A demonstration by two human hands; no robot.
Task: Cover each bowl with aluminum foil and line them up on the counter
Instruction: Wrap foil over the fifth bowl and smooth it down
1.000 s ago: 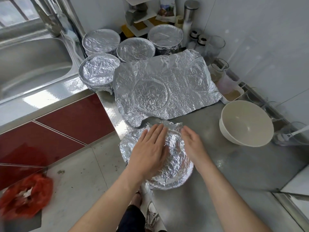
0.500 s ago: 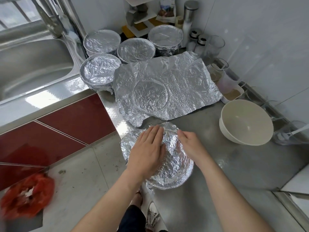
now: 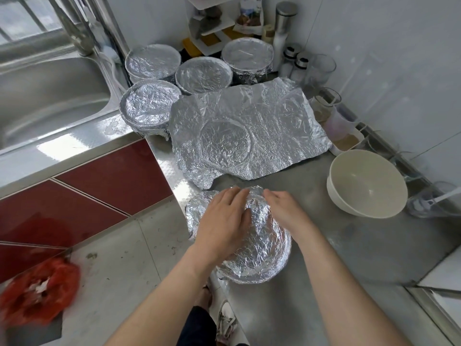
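A bowl wrapped in crinkled foil point(image 3: 259, 248) sits at the counter's near edge. My left hand point(image 3: 224, 223) lies flat on its left half, fingers straight, pressing the foil down. My right hand point(image 3: 284, 211) presses the foil on the right rim with its fingers bent over the edge. A loose foil sheet point(image 3: 249, 131) bearing a round imprint lies just behind. Several foil-covered bowls point(image 3: 149, 106) stand grouped at the back near the sink. An uncovered white bowl point(image 3: 366, 183) rests to the right.
A steel sink point(image 3: 50, 93) is at the left. Jars, glasses and a spice rack point(image 3: 294, 58) crowd the back wall and right edge. A red bag point(image 3: 40, 293) lies on the floor. The steel counter point(image 3: 336, 245) drops off at its left edge.
Both hands slid slightly toward the far rim of the bowl, smoothing the foil down. The foil's far edge is now folded tighter over the rim.
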